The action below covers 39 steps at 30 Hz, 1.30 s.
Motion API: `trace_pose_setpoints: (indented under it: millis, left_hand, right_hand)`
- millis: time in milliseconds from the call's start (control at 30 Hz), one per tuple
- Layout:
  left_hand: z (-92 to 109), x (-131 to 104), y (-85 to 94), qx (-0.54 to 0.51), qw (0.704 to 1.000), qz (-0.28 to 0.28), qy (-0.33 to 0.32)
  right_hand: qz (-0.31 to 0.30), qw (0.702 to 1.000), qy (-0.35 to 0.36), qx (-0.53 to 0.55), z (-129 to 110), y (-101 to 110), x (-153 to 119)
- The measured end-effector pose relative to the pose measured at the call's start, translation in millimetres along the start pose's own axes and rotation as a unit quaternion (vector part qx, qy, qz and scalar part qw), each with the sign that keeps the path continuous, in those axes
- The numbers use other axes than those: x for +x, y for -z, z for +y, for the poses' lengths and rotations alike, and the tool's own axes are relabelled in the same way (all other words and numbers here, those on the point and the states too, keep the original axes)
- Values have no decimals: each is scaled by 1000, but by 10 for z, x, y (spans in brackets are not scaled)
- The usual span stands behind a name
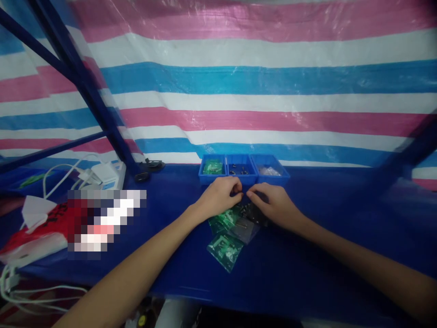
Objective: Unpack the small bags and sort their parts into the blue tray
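Note:
My left hand point(221, 195) is closed, its thumb and fingertips drawn together. Facing it, a small gap apart, my right hand point(275, 203) also has its thumb and index finger pinched. Whatever either hand holds is too small or hidden to name. Under my hands lie a green packet point(228, 219), a clear bag with thin metal pieces point(243, 230) and some small dark parts point(254, 213), partly covered by my right hand. Closer to me rests another clear packet with green contents point(225, 252).
Behind my hands stand three blue bins: a left one point(209, 180) with green packets, a middle one point(244, 180) with small dark parts, a right one point(282, 176) with clear bags. A power strip point(118, 175), white cables and a red bag point(48, 225) occupy the left. Striped sheeting point(256, 82) hangs behind the blue table point(327, 214).

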<state>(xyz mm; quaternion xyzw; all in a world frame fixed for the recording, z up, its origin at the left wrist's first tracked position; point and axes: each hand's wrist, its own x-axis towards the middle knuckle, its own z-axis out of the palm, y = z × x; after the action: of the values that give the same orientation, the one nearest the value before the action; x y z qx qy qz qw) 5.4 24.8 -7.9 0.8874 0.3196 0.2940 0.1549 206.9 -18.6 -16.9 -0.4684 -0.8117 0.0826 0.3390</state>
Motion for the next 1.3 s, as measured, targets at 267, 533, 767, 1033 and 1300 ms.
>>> trace_pose_setpoints:
  millis: [267,533,767,1033,1300]
  left_hand:
    - [116,2,1,-92,995,30,12]
    - [152,-12,20,-24,999,26,-8]
    - [161,-31,33,39,998,-3,-48]
    - [139,-43,3,140,986,-12,-87]
    - [183,-35,35,193,977,-16,-92]
  right_hand:
    - [-5,998,-19,62,30,-19,-2]
    - [-6,998,-8,60,-21,2,-11]
    - [4,999,20,33,5,-1,-24]
    - [13,999,32,8,28,-1,-17]
    - [41,997,47,37,49,10,5]
